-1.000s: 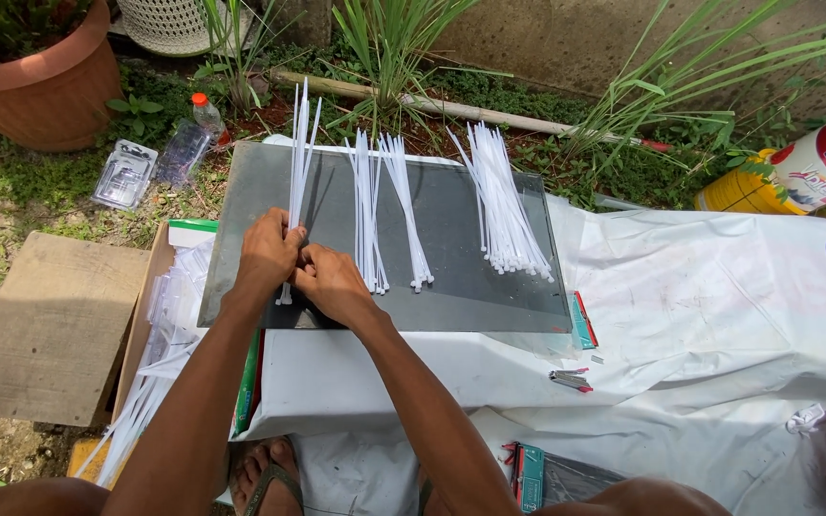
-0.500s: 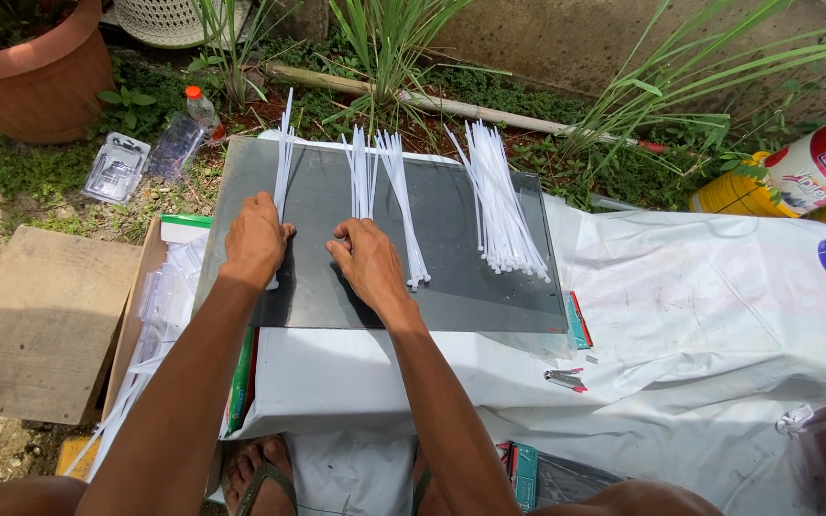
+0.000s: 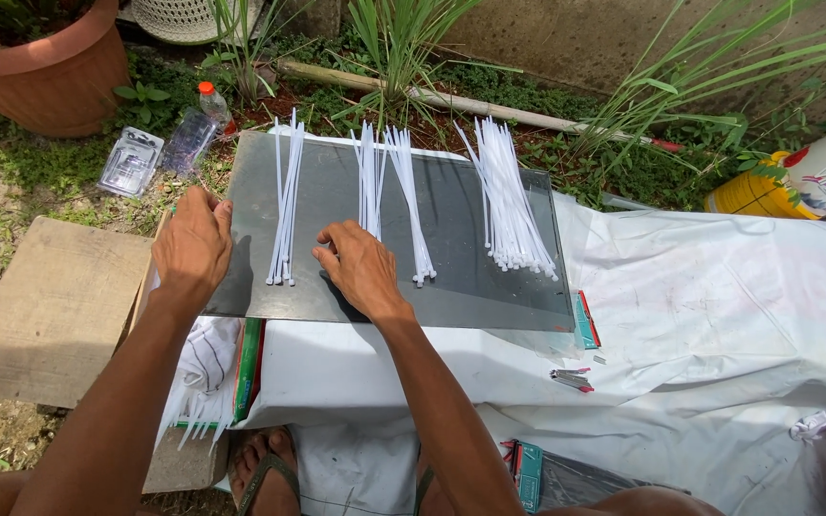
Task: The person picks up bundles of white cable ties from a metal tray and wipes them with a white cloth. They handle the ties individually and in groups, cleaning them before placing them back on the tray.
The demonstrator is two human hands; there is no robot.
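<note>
A dark glass sheet (image 3: pixel 461 277) lies on a white cloth (image 3: pixel 719 315) in front of me. On it rest groups of white cable ties: a small bundle (image 3: pixel 286 205) at the left, a middle group (image 3: pixel 396 196), and a larger pile (image 3: pixel 509 201) at the right. My left hand (image 3: pixel 193 244) lies flat on the sheet's left edge, just left of the small bundle. My right hand (image 3: pixel 360 268) rests palm down on the glass, fingers spread, between the small bundle and the middle group. Neither hand holds anything.
A terracotta pot (image 3: pixel 45 72) stands at the back left, with a plastic bottle (image 3: pixel 205 119) and clear packaging (image 3: pixel 131 161) on the grass. A cardboard piece (image 3: pixel 40 315) lies at the left. More ties (image 3: pixel 198 420) sit in a bag below. Yellow and white containers (image 3: pixel 795 182) stand at the right.
Both hands let go of the left bundle of ties, which now lies flat on the glass. The left hand moved to the sheet's left edge, the right hand moved right.
</note>
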